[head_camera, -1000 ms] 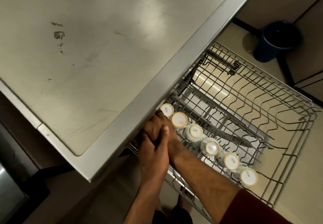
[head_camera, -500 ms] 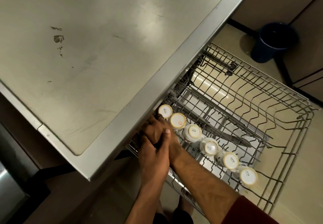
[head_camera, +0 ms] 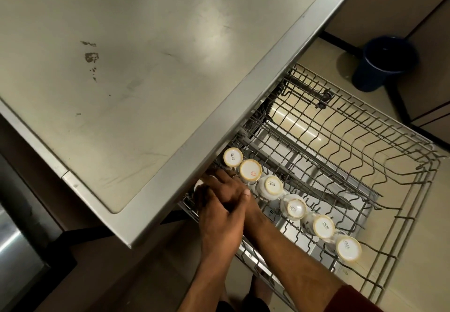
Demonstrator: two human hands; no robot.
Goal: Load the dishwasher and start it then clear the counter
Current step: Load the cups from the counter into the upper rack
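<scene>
The wire dishwasher rack (head_camera: 379, 165) is pulled out from under the steel counter (head_camera: 146, 68). Several white cups (head_camera: 270, 186) stand upside down in a row along its near side. Both my hands are at the rack's near left corner, partly under the counter's edge. My right hand (head_camera: 225, 180) reaches in with its fingers over a white cup (head_camera: 197, 185), of which only a sliver shows. My left hand (head_camera: 219, 216) lies against the right one, its thumb across the right wrist. The counter edge hides its fingertips.
A dark blue bucket (head_camera: 384, 63) stands on the floor at the far right, by cabinet doors. A dark appliance front (head_camera: 14, 250) shows at the lower left. The rack's far rows of tines hold nothing.
Both hands have stayed at the rack's near left corner, shifting only slightly toward the counter edge. A sliver of white cup now shows between the fingers.
</scene>
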